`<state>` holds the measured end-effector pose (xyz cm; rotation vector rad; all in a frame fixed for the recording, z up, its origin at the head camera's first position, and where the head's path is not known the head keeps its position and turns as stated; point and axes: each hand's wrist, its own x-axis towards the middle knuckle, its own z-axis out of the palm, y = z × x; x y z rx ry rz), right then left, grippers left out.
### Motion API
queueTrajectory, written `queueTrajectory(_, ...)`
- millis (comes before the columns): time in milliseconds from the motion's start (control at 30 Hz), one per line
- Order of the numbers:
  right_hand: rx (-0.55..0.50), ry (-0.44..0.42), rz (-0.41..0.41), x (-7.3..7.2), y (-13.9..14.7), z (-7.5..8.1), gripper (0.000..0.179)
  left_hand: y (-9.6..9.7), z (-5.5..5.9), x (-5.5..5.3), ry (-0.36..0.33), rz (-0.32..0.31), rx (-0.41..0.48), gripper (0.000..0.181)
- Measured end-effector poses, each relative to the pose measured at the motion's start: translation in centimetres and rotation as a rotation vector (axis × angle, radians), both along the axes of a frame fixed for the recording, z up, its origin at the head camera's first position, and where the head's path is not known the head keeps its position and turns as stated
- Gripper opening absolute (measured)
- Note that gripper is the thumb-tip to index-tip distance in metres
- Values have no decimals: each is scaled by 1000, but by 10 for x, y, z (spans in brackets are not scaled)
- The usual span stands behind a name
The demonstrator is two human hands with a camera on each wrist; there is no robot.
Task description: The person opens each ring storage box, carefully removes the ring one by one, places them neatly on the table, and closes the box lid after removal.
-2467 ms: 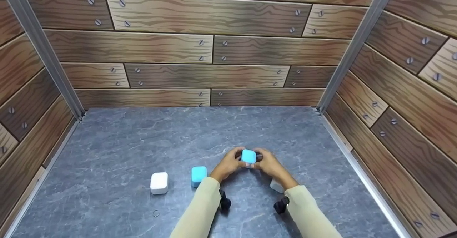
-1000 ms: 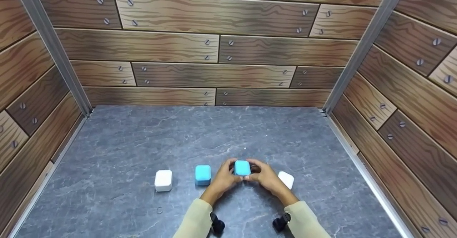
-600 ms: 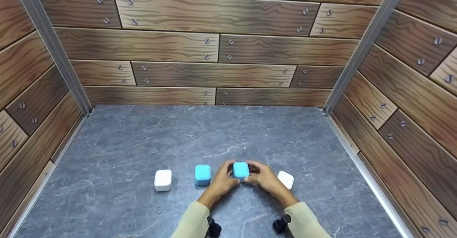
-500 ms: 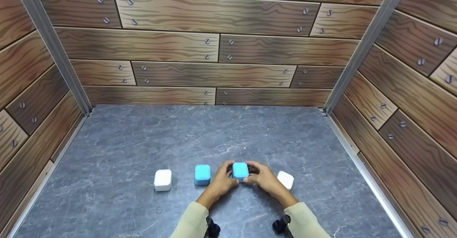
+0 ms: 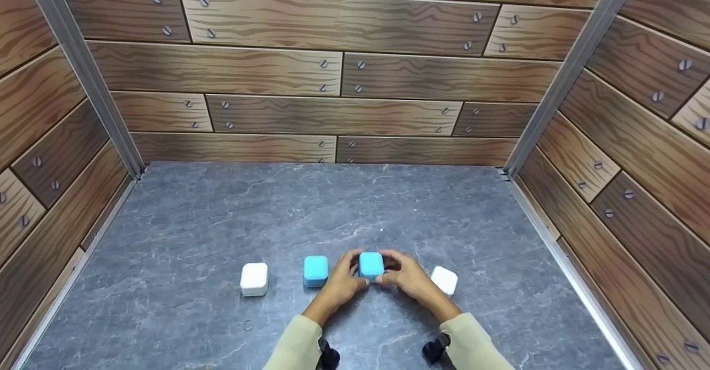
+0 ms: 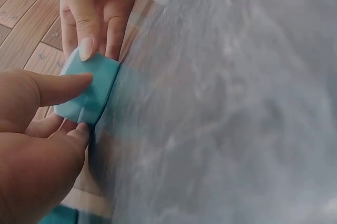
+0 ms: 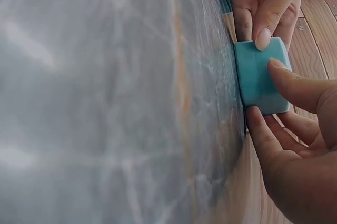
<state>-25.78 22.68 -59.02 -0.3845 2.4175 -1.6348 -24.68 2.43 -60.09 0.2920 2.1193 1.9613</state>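
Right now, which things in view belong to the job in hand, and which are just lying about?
In the job: held blue block, left grip, right grip.
Seemingly lying about: other blue block, leftmost white block, rightmost white block, small ring.

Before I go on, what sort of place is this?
Probably a staged work booth: wood-print walls on three sides, metal posts in the two back corners, and a grey marbled tabletop with blue and white blocks.

Fingers (image 6: 66, 88) part-hide the held blue block (image 6: 95, 93). Second blue block (image 6: 59, 216) cropped by left wrist view's bottom edge.
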Motion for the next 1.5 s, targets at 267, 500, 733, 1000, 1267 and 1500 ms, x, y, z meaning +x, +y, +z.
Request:
queueTrajectory(267,-19,9,55,-2,-2,2,72,1,-4,-1,52,26,-27,74)
queueTrajectory(500,-23,22,62,-4,2,-2,69,4,-6,-4,60,29,-69,76)
queueTrajectory(733,-17,21,57,-5,4,-6,67,3,-7,-5,75,53,-105,73)
queueTrajectory(1000,-19,35,72,-4,4,-7,66,4,-8,-4,108,51,-133,71)
queueTrajectory(1267,4,59,66,-5,4,-7,63,5,-10,-5,161,65,-144,71)
queueTrajectory(1500,43,69,47,-5,1,-5,60,5,-10,-5,168,64,-151,73)
